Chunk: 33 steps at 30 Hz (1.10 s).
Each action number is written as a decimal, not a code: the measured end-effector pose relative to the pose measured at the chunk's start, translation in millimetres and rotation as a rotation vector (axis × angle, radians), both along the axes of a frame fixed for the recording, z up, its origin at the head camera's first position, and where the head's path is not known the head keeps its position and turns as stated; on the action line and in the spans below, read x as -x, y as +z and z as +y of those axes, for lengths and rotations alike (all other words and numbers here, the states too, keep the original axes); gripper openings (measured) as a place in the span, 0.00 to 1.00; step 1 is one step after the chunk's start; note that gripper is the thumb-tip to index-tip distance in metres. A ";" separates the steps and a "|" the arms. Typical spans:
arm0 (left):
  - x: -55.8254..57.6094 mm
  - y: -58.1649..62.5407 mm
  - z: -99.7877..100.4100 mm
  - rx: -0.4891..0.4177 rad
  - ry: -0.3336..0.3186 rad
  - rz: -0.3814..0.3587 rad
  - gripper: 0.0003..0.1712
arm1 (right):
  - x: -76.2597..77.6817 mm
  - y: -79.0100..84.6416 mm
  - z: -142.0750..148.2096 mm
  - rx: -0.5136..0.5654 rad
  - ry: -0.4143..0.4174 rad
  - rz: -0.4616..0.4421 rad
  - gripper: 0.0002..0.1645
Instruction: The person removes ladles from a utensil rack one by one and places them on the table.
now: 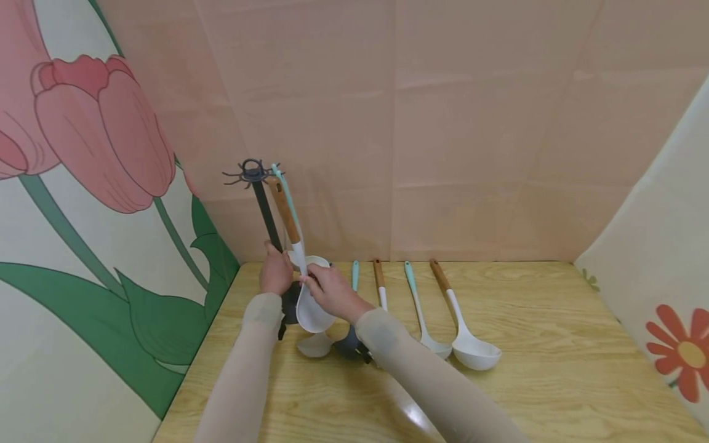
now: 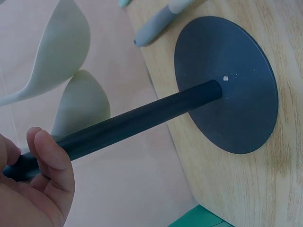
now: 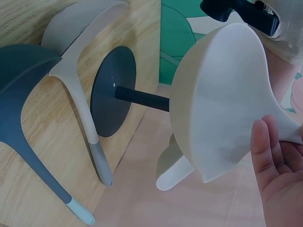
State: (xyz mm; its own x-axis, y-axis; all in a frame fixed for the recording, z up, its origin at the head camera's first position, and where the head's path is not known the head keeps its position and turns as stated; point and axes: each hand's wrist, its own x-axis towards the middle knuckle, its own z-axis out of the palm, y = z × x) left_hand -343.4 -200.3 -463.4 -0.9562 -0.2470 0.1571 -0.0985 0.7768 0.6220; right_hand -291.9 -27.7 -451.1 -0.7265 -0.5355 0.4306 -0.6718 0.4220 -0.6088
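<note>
My left hand grips the black pole of a utensil stand, whose ring of hooks is at the top. Its round base rests on the wooden table. A white ladle with a brown wood-look handle hangs upright beside the pole, bowl down. My right hand pinches its white neck just above the bowl, and the handle's end overlaps the hooks. Behind it, another ladle with a mint handle hangs from the hooks, its pale bowl partly hidden.
A light ladle with a grey handle and a blue ladle lie near the base. Farther right on the table lie a brown-handled utensil, a mint-handled white ladle and a brown-handled white ladle. A pink backdrop stands behind.
</note>
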 end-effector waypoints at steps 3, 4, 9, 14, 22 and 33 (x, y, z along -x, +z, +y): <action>0.4 -0.6 0.1 0.005 0.004 0.004 0.34 | 0.7 -2.1 0.9 0.001 0.000 0.011 0.10; 0.5 -0.9 0.2 0.008 0.005 0.006 0.34 | 0.9 -2.8 1.2 0.004 0.001 0.016 0.10; -0.2 -2.0 0.3 0.010 0.007 0.014 0.34 | -0.1 -3.9 3.0 0.021 0.003 0.030 0.09; 0.0 -2.5 0.0 0.003 0.005 0.019 0.34 | -1.2 -5.2 4.3 0.035 -0.001 0.026 0.08; -1.4 -1.1 -0.3 -0.024 0.000 0.030 0.35 | -2.1 -10.4 7.7 0.062 -0.010 0.008 0.11; 0.5 -4.3 -0.6 -0.023 -0.002 0.059 0.32 | -5.2 -16.2 13.8 0.071 -0.030 -0.007 0.11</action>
State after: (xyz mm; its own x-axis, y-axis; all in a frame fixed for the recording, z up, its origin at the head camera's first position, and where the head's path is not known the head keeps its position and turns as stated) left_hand -343.9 -200.9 -467.8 -0.9459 -0.2492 0.2078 -0.0594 0.7626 0.6441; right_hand -286.8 -13.9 -467.3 -0.7448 -0.4819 0.4615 -0.6552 0.3972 -0.6426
